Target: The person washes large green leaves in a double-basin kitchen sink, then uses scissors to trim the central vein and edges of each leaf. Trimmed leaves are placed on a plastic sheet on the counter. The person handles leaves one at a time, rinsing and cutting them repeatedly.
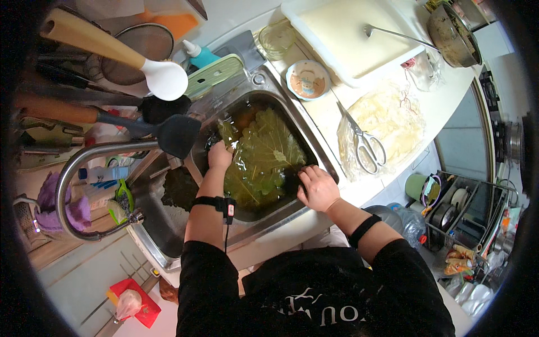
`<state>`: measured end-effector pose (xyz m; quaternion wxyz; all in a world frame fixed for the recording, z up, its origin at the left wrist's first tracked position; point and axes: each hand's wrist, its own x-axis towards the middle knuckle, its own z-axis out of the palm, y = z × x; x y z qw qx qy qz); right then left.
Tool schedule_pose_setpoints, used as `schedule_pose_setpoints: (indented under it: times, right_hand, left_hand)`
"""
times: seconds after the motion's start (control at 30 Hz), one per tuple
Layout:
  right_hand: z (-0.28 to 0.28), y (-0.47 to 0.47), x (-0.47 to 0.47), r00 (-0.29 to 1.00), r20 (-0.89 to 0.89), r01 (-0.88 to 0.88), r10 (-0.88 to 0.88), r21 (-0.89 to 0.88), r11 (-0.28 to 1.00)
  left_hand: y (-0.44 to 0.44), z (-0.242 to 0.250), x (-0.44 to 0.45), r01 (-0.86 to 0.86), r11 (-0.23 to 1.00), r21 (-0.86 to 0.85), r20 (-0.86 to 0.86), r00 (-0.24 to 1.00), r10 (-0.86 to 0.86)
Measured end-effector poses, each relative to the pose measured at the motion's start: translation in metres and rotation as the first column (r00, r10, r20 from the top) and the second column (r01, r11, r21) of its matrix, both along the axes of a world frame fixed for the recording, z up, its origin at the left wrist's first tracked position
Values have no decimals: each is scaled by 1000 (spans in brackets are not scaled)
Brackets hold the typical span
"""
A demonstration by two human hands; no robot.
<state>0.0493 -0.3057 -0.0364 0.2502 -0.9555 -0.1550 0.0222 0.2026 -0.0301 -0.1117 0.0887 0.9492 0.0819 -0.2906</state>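
Broad green leaves (269, 153) lie under water in the right basin of a stainless steel sink (301, 111). My left hand (220, 156) is at the basin's left side, its fingers partly in the water at the leaves' edge; whether they grip a leaf cannot be told. Over the basin's right edge rests my right hand (318, 188), its fingers curled and touching the rim or leaves; its fingertips are partly hidden. Dark leaves (179, 187) lie in the left basin. On the counter to the right, metal scissors (364, 143) lie on a plastic bag of pale, stringy material (387, 122).
A curved metal faucet (63, 185) arches over the left basin. Utensils, including a white spoon (166, 80) and black spatula (179, 135), jut in at left. Behind the sink stand a patterned bowl (308, 80), a glass bowl (277, 40) and a white tray of pale liquid (345, 33) with a ladle (400, 36).
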Motion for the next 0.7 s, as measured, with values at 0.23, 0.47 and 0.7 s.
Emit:
schedule_pose_setpoints:
  times: [0.23,0.47,0.7]
  right_hand:
    - [-2,1,-2,999,45,3,-3,5,1000]
    - [-1,2,-2,1000,-19,1,-1,-1,1000]
    - [-2,1,-1,1000,-7,-15,16,30,999]
  left_hand:
    - [-7,89,-30,44,989,-144,226,974,-11]
    - [-35,98,-69,412,904,-113,642,725,-250]
    - [-78,62,-123,339,852,-398,-66,916,-396]
